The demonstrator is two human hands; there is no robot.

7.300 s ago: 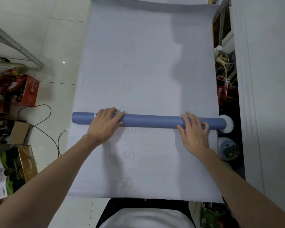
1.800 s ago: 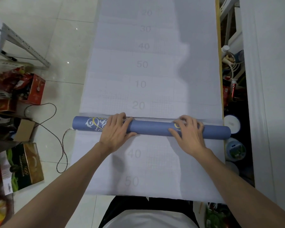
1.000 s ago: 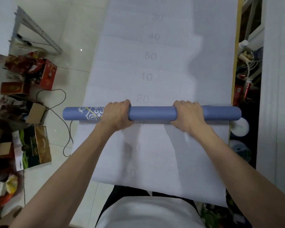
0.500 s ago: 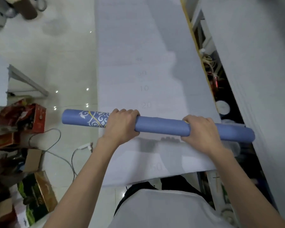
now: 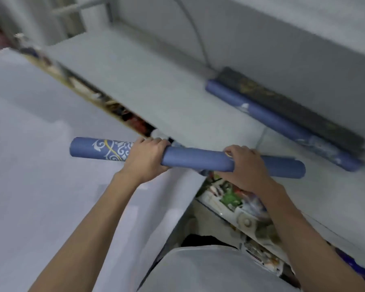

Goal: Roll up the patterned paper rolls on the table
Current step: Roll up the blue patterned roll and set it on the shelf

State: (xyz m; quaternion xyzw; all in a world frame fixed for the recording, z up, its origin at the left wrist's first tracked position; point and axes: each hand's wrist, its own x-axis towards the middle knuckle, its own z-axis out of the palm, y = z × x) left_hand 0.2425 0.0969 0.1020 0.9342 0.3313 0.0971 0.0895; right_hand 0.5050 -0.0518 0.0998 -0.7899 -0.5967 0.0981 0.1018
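Right now the rolled blue patterned paper roll (image 5: 196,160) is gripped in both hands, lying crosswise over the right edge of the table (image 5: 40,144). The left hand (image 5: 144,159) is curled over it beside the white and gold scrollwork near its left end, and the right hand (image 5: 246,167) is wrapped round it further along, leaving a short stub of roll free beyond it. The left end hangs over the table's pale sheet, while the right end reaches across a narrow gap full of blurred clutter (image 5: 230,197) towards a white counter (image 5: 156,85). Along that counter's far edge, against the wall, a second blue roll (image 5: 282,125) lies touching a dark roll (image 5: 293,110). The near strip of counter in front of them is open.
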